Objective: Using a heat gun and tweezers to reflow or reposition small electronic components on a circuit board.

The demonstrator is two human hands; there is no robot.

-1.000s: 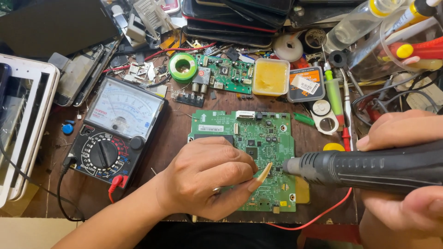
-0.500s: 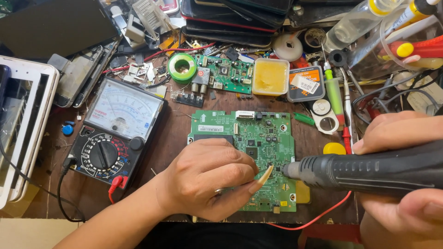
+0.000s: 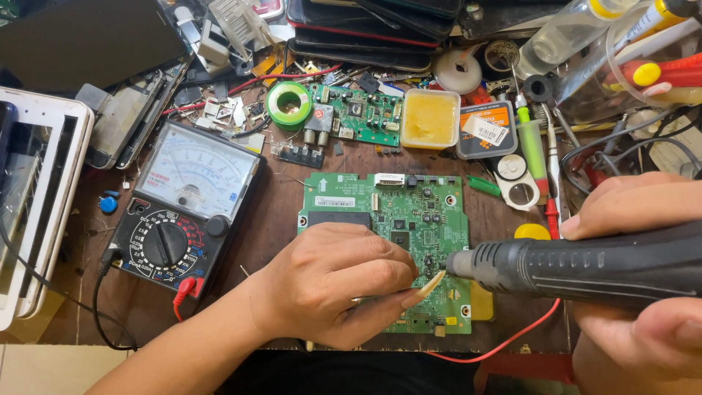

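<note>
Multimeter, analogue, black case with red lead, lies at left on cluttered brown tabletop. Left hand rests on green circuit board at centre, fingers curled shut, though I cannot tell what they pinch. Right hand, fingers closed round black rotary tool, holds its tip just beside left thumbnail, over board.
</note>
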